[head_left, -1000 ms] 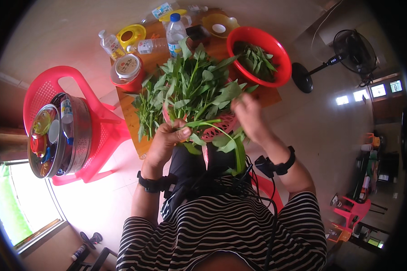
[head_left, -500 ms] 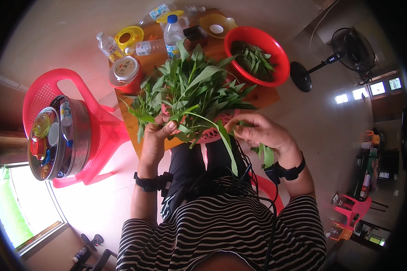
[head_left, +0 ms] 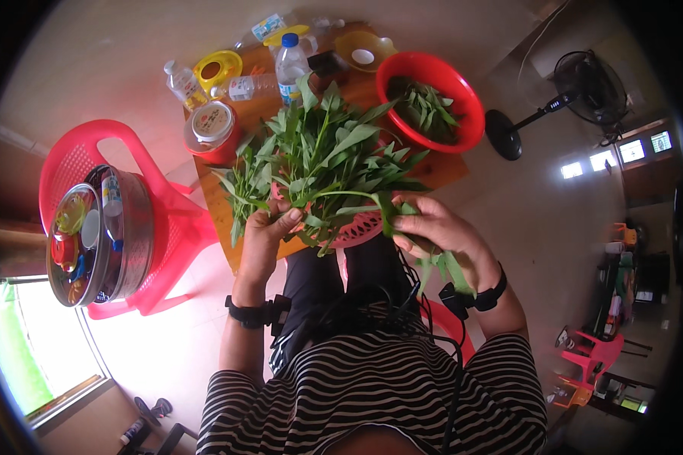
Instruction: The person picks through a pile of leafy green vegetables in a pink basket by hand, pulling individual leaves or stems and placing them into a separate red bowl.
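A large heap of water spinach (head_left: pixel 319 148) rests in a pink openwork basket (head_left: pixel 363 227) in front of me. My left hand (head_left: pixel 264 236) pinches one end of a water spinach stem (head_left: pixel 343 194) at the near edge of the heap. The stem runs across to my right hand (head_left: pixel 444 231), whose fingers are closed round its leafy part. A few leaves (head_left: pixel 449 267) hang below the right palm. Beyond, a red basin (head_left: pixel 474 125) holds picked leaves (head_left: pixel 429 106).
On the wooden table (head_left: pixel 218 216) stand a blue-capped bottle (head_left: pixel 290 68), a lidded red tub (head_left: pixel 214 135), and several plastic bottles. At left, a pink chair (head_left: pixel 171 235) bears a metal pot (head_left: pixel 134 227) of odds and ends. A black standing fan (head_left: pixel 502 135) is at right.
My right hand has closed round the stem's leafy part, and the long leaf that hung between the hands is now gathered at its fingers. My left hand has barely shifted.
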`<act>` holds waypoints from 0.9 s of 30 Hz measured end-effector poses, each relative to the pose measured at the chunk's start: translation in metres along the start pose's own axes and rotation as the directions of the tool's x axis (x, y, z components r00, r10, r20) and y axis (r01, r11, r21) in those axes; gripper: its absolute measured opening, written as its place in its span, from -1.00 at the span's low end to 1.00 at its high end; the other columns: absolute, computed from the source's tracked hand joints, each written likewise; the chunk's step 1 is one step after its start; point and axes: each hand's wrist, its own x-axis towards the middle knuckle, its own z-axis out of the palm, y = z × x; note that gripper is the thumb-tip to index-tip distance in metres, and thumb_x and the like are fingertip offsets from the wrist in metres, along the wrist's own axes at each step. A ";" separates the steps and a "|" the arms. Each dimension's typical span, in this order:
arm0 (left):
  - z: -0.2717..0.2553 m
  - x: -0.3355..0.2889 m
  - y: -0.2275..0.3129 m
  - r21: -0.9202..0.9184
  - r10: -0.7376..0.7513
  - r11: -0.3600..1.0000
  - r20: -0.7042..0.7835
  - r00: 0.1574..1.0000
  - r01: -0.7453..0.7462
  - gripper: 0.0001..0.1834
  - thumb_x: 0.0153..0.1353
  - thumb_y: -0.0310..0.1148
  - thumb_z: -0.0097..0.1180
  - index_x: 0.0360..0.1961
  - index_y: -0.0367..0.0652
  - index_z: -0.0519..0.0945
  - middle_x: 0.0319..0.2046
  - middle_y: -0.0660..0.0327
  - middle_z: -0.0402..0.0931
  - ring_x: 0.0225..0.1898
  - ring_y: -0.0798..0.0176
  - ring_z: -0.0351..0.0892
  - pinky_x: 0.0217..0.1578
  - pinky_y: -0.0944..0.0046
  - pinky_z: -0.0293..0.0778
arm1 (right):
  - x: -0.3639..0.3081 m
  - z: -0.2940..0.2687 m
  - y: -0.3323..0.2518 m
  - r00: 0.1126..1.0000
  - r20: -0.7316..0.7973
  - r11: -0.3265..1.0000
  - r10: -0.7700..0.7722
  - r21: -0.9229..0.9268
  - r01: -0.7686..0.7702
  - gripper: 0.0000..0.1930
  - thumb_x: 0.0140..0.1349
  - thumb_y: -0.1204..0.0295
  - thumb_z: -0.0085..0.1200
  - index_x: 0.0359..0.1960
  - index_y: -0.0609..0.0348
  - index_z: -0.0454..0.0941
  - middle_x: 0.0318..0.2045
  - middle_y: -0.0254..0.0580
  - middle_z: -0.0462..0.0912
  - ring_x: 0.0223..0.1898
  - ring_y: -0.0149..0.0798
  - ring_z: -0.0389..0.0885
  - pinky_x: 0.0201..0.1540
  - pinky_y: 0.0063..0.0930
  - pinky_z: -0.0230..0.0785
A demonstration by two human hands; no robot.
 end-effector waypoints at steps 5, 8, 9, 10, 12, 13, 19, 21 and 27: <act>-0.010 0.004 -0.010 -0.272 -0.111 0.951 0.141 0.984 0.146 -0.76 0.16 -0.32 0.19 -0.23 -0.28 0.61 -0.39 0.30 0.59 -0.36 0.47 0.50 -0.27 0.49 0.36 | -0.006 0.007 -0.004 0.991 -0.058 0.927 -0.125 -0.363 0.095 -0.78 0.32 0.35 0.00 -0.17 0.28 0.46 -0.55 -0.39 0.44 -0.58 -0.54 0.29 -0.51 -0.64 0.20; -0.010 0.002 -0.008 -0.386 -0.126 0.901 0.201 0.971 0.197 -0.73 0.15 -0.33 0.18 -0.20 -0.31 0.61 -0.36 0.26 0.61 -0.33 0.41 0.54 -0.21 0.46 0.39 | -0.008 0.012 -0.018 0.954 -0.021 0.702 -0.298 -0.682 0.204 -0.82 0.27 0.45 0.00 -0.20 0.33 0.43 -0.52 -0.24 0.45 -0.47 -0.41 0.36 -0.34 -0.48 0.32; -0.010 0.001 -0.008 -0.414 -0.125 0.882 0.252 0.960 0.224 -0.72 0.15 -0.34 0.17 -0.19 -0.32 0.60 -0.34 0.24 0.62 -0.31 0.39 0.55 -0.17 0.45 0.39 | -0.009 0.013 -0.020 0.954 -0.024 0.702 -0.299 -0.683 0.202 -0.82 0.27 0.45 0.00 -0.20 0.33 0.43 -0.52 -0.24 0.45 -0.47 -0.41 0.36 -0.34 -0.48 0.32; -0.009 0.001 -0.007 -0.414 -0.125 0.882 0.254 0.959 0.225 -0.72 0.15 -0.34 0.17 -0.19 -0.32 0.60 -0.34 0.24 0.62 -0.31 0.39 0.55 -0.17 0.45 0.39 | -0.009 0.015 -0.021 0.944 -0.092 0.691 -0.317 -0.704 0.164 -0.85 0.27 0.50 -0.05 -0.19 0.31 0.43 -0.48 -0.32 0.44 -0.46 -0.49 0.33 -0.36 -0.54 0.28; -0.006 -0.002 -0.006 -0.392 -0.161 0.887 0.228 0.960 0.242 -0.72 0.13 -0.35 0.19 -0.19 -0.33 0.61 -0.33 0.22 0.62 -0.29 0.37 0.56 -0.13 0.43 0.37 | -0.008 0.018 -0.020 0.928 -0.159 0.679 -0.337 -0.723 0.123 -0.86 0.26 0.56 -0.10 -0.18 0.29 0.43 -0.45 -0.41 0.42 -0.44 -0.56 0.31 -0.38 -0.61 0.24; -0.007 -0.001 -0.009 -0.392 -0.160 0.887 0.230 0.960 0.242 -0.72 0.13 -0.35 0.19 -0.19 -0.33 0.61 -0.33 0.22 0.62 -0.29 0.37 0.56 -0.13 0.43 0.37 | -0.006 0.020 -0.017 0.874 -0.210 0.628 -0.439 -0.767 0.131 -0.89 0.24 0.56 -0.10 -0.22 0.30 0.41 -0.44 -0.26 0.45 -0.44 -0.45 0.35 -0.34 -0.53 0.28; -0.019 0.000 -0.019 -0.391 -0.106 0.893 0.301 0.948 0.224 -0.57 0.00 -0.29 0.30 -0.15 -0.37 0.57 -0.33 0.16 0.63 -0.36 0.32 0.59 -0.28 0.42 0.42 | 0.003 0.002 -0.016 0.560 -0.338 0.560 -0.757 -0.777 0.288 -0.88 0.29 0.59 -0.13 -0.16 0.24 0.38 -0.30 -0.25 0.48 -0.39 -0.45 0.36 -0.30 -0.61 0.28; -0.013 -0.007 -0.006 -0.296 -0.145 0.927 0.280 0.949 0.229 -0.60 -0.04 -0.25 0.33 -0.24 -0.35 0.61 -0.42 0.22 0.61 -0.44 0.40 0.53 -0.37 0.46 0.35 | -0.002 0.004 -0.023 0.548 -0.340 0.558 -0.764 -0.775 0.296 -0.83 0.28 0.60 -0.10 -0.10 0.24 0.38 -0.26 -0.22 0.49 -0.36 -0.42 0.41 -0.26 -0.59 0.31; -0.014 -0.004 -0.006 -0.190 -0.188 0.940 0.400 0.897 0.282 -0.69 0.03 -0.29 0.29 -0.29 -0.33 0.64 -0.39 0.25 0.60 -0.31 0.38 0.49 -0.14 0.44 0.29 | 0.016 0.020 -0.021 0.681 0.216 -0.059 -0.699 -0.967 0.247 -0.54 0.10 0.58 -0.03 0.11 0.26 0.32 -0.30 -0.03 0.53 -0.34 -0.08 0.60 -0.34 -0.32 0.46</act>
